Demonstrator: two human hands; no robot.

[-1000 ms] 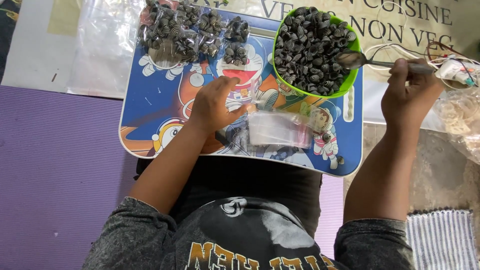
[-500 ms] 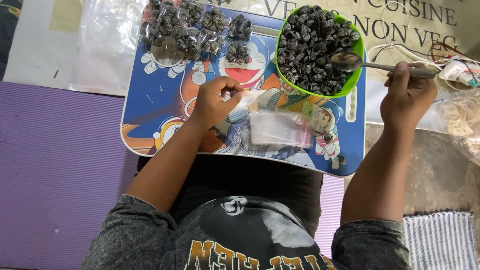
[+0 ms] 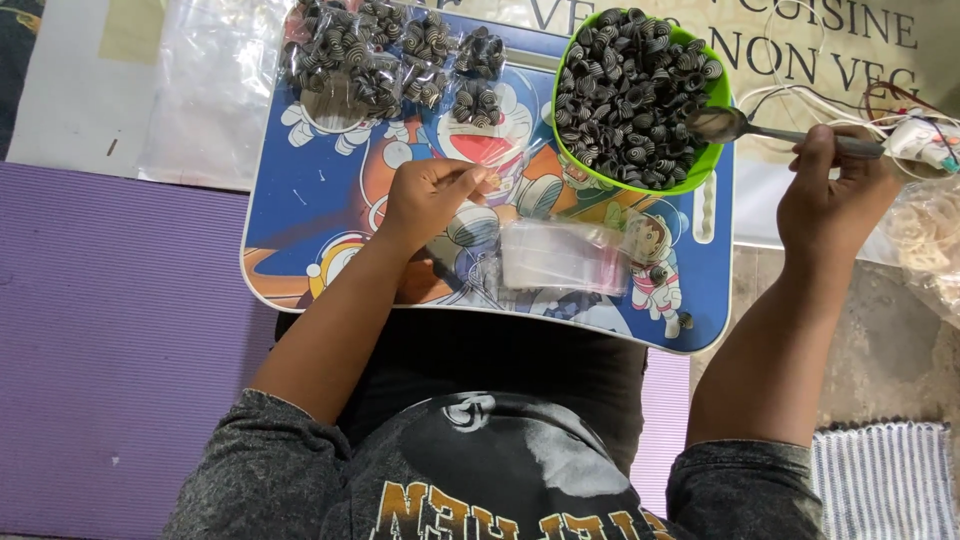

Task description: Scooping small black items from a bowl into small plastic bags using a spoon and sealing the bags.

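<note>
A blue cartoon lap tray (image 3: 300,200) lies across my lap. My left hand (image 3: 430,195) is over its middle, fingers pinched on a small clear plastic bag (image 3: 515,195). A stack of empty clear bags (image 3: 560,258) lies just right of that hand. My right hand (image 3: 835,195) holds a metal spoon (image 3: 725,122) by the handle; its empty scoop sits at the right rim of the green bowl (image 3: 706,160). The bowl is heaped with black-and-white striped shell pieces (image 3: 630,90). Several small filled bags (image 3: 380,50) of the same pieces lie along the tray's far left edge.
A purple mat (image 3: 100,330) covers the floor on the left, with a clear plastic sheet (image 3: 200,90) beyond it. White wires and a small white item (image 3: 915,140) lie right of the bowl, above a bag of rubber bands (image 3: 930,240). A striped rug (image 3: 880,480) is at bottom right.
My left hand went from resting flat on the tray to pinching up a clear bag. The spoon drifted slightly right, to the bowl's rim.
</note>
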